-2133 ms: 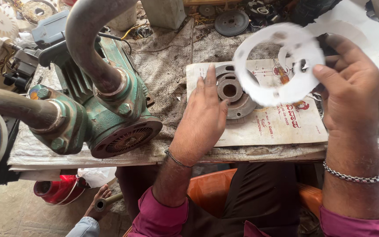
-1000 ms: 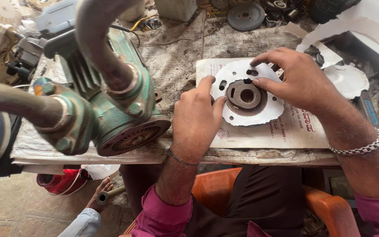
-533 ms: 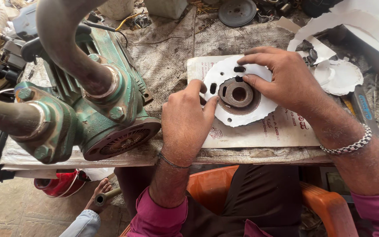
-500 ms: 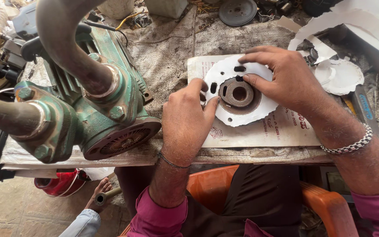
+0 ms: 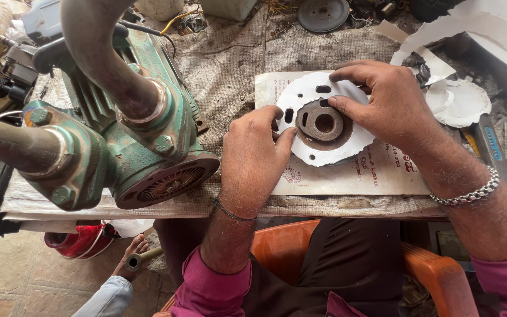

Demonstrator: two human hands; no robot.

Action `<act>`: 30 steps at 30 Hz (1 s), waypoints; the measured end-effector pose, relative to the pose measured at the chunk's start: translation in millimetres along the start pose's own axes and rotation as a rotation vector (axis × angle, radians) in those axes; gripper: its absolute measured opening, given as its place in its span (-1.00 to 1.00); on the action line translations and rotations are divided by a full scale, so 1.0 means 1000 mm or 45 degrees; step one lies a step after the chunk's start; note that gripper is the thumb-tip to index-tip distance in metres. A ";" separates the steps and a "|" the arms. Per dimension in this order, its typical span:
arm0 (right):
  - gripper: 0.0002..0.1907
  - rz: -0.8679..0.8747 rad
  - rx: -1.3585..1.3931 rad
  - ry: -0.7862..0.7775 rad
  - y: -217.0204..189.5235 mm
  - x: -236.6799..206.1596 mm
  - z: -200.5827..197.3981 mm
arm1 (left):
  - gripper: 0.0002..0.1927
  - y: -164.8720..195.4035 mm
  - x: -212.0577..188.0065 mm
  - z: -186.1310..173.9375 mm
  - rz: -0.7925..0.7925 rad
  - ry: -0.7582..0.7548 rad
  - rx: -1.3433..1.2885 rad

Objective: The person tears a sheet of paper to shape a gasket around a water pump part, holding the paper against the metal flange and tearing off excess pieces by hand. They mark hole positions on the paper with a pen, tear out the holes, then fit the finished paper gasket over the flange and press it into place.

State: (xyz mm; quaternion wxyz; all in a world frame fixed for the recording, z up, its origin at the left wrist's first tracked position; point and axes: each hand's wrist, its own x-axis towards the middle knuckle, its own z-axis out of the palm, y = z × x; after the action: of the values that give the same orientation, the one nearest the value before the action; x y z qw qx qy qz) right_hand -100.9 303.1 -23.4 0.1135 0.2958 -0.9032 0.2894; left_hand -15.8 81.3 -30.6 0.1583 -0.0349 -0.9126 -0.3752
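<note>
On the desk [image 5: 230, 64], a white paper gasket [image 5: 324, 154] lies over a round metal flange [image 5: 323, 123] on a printed sheet [image 5: 377, 176], just right of the green pump [image 5: 130, 141], with the left hand [image 5: 253, 149] and right hand [image 5: 382, 100] pressing loosely curled fingers [image 5: 286, 136] on the gasket's rim, gripping nothing.

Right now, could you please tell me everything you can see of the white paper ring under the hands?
The white paper ring is thin, flat, roughly cut, with dark slots and holes. It lies over a rusty round metal part, whose hub pokes through its middle, on a printed sheet. The left hand and right hand press its edges.
</note>
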 end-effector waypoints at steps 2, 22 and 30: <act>-0.60 -0.024 0.006 0.008 0.002 -0.001 0.001 | -0.70 0.000 0.000 0.000 -0.005 -0.002 0.002; -0.69 0.203 0.147 -0.002 0.003 0.001 0.001 | -0.67 -0.002 0.001 0.000 -0.006 -0.022 0.015; -0.72 0.148 0.102 0.024 0.007 -0.002 0.003 | -0.67 -0.002 -0.001 0.002 -0.014 -0.026 0.010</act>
State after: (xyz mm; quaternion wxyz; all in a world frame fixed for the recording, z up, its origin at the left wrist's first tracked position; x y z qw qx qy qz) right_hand -103.6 306.6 -29.5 0.0931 0.2446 -0.9054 0.3342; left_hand -15.4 81.1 -33.5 0.1471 -0.0329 -0.9159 -0.3720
